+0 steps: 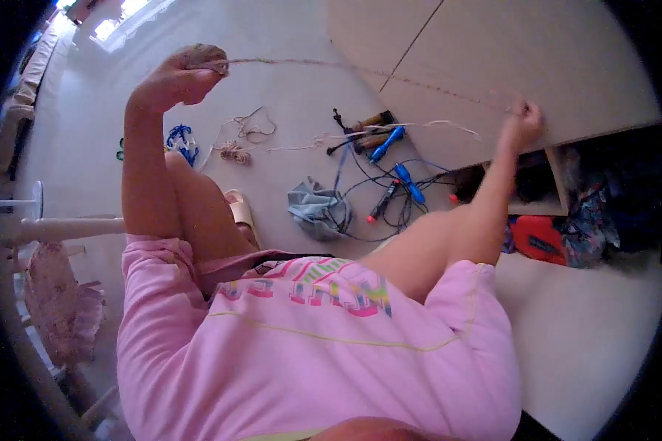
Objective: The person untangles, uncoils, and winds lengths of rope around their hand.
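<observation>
From my remote seat I see pale floor (294, 95) across the view, a pale cabinet (507, 62) between one and two o'clock, and a grey cloth (318, 209) near centre. My left hand (187, 77), near half past ten, curls closed on a thin twisted cord (375, 72); my blurred right hand (526, 121), at two, seems to pinch it. The cord stretches nearly straight between them, past twelve o'clock. I judge even tension and firm fingertips best; slack invites kinks.
</observation>
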A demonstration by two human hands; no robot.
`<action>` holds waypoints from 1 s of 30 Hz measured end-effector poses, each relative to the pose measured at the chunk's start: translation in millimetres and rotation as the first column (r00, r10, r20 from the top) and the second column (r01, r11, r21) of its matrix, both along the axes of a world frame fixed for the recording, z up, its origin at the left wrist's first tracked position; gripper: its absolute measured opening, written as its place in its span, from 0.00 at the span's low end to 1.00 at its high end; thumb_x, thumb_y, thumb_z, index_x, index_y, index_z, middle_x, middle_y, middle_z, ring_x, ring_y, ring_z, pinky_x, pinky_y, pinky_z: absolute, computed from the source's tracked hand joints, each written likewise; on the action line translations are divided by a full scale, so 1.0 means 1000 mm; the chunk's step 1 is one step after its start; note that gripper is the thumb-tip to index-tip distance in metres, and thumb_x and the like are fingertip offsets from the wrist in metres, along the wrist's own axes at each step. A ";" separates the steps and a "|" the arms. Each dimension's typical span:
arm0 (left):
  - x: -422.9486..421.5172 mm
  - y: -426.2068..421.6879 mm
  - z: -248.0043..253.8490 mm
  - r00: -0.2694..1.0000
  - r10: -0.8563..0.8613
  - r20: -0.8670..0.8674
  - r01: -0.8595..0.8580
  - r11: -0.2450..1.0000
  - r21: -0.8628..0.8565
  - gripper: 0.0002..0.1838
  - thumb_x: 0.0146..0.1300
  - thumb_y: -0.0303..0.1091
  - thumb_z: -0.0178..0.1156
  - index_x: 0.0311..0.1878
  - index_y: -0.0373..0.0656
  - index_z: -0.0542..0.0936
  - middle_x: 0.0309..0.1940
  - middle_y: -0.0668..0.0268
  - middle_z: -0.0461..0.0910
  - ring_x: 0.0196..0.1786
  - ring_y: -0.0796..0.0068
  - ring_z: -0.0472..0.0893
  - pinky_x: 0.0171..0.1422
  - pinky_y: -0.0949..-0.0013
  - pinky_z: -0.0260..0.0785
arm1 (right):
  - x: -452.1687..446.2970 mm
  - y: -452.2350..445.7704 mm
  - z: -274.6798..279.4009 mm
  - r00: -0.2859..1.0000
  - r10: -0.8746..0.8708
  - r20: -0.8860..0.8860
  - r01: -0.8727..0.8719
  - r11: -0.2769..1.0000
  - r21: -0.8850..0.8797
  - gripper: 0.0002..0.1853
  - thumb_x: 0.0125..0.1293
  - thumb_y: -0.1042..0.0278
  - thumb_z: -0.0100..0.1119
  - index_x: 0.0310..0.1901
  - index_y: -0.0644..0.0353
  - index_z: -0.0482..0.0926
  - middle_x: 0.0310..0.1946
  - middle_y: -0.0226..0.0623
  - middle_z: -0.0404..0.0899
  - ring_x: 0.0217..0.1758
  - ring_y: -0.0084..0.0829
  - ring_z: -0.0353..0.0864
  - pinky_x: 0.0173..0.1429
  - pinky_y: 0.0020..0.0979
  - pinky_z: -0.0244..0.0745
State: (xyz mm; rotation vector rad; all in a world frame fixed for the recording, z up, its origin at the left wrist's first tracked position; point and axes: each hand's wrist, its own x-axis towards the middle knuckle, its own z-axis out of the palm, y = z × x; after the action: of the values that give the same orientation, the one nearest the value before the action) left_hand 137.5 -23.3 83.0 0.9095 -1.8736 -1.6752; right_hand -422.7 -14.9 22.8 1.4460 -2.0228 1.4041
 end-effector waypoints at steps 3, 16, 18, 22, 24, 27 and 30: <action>-0.028 -0.003 -0.012 0.822 0.317 0.473 -0.220 0.943 -0.248 0.15 0.54 0.43 0.60 0.34 0.41 0.71 0.20 0.75 0.65 0.19 0.86 0.61 0.18 0.79 0.52 | 0.000 0.001 -0.008 0.988 0.055 -0.143 0.013 0.899 0.437 0.11 0.50 0.65 0.59 0.35 0.59 0.77 0.30 0.41 0.79 0.34 0.37 0.78 0.39 0.34 0.70; -0.147 0.033 -0.059 0.998 -0.052 -0.044 0.055 0.996 0.068 0.11 0.57 0.35 0.59 0.38 0.41 0.71 0.27 0.73 0.72 0.30 0.84 0.70 0.34 0.78 0.66 | 0.242 0.065 -0.018 0.067 0.508 0.858 -0.976 0.211 -0.048 0.22 0.52 0.59 0.63 0.46 0.60 0.70 0.34 0.34 0.75 0.34 0.21 0.72 0.37 0.25 0.68; -0.139 0.023 -0.060 0.998 -0.044 0.053 0.050 0.991 -0.123 0.10 0.58 0.32 0.58 0.39 0.39 0.72 0.27 0.72 0.72 0.30 0.82 0.71 0.37 0.77 0.67 | 0.239 0.057 -0.020 0.282 0.479 0.831 -0.924 0.369 0.101 0.14 0.55 0.65 0.61 0.39 0.61 0.71 0.23 0.27 0.72 0.20 0.12 0.66 0.22 0.17 0.61; -0.130 0.019 -0.054 0.984 0.109 0.141 -0.054 0.936 -0.348 0.08 0.56 0.30 0.58 0.39 0.40 0.73 0.26 0.67 0.73 0.30 0.76 0.72 0.37 0.72 0.68 | 0.211 0.042 -0.013 0.241 0.473 0.848 -0.902 0.431 0.016 0.08 0.56 0.66 0.61 0.26 0.59 0.73 0.15 0.22 0.65 0.14 0.11 0.57 0.16 0.16 0.50; -0.128 0.012 -0.056 0.925 0.293 0.244 -0.050 0.728 -0.684 0.10 0.53 0.29 0.60 0.39 0.40 0.73 0.26 0.63 0.74 0.30 0.70 0.74 0.37 0.67 0.68 | 0.199 0.042 -0.014 0.154 0.400 0.904 -0.949 0.314 0.023 0.12 0.60 0.60 0.55 0.27 0.60 0.74 0.11 0.22 0.63 0.11 0.12 0.56 0.15 0.16 0.49; -0.112 -0.018 -0.066 0.833 0.552 -0.011 -0.025 0.018 -1.000 0.10 0.53 0.34 0.58 0.37 0.41 0.73 0.26 0.59 0.74 0.30 0.63 0.75 0.38 0.64 0.69 | 0.192 0.045 -0.007 -0.124 0.142 0.982 -0.989 0.068 -0.135 0.16 0.64 0.56 0.49 0.28 0.61 0.75 0.10 0.24 0.61 0.10 0.13 0.57 0.14 0.17 0.50; -0.104 -0.022 -0.039 0.639 0.762 -0.100 0.156 -0.255 -0.954 0.10 0.57 0.39 0.54 0.35 0.42 0.73 0.25 0.60 0.74 0.30 0.62 0.75 0.36 0.64 0.68 | 0.193 0.056 0.004 -0.359 -0.066 0.931 -0.929 -0.067 -0.363 0.18 0.64 0.54 0.46 0.31 0.62 0.75 0.09 0.24 0.60 0.09 0.13 0.56 0.13 0.17 0.50</action>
State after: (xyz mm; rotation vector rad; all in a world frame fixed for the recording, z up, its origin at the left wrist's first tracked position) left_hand 34.0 -45.1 43.6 1.0177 -2.0509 0.9233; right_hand -230.0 41.0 27.0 3.7829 -2.5404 2.4906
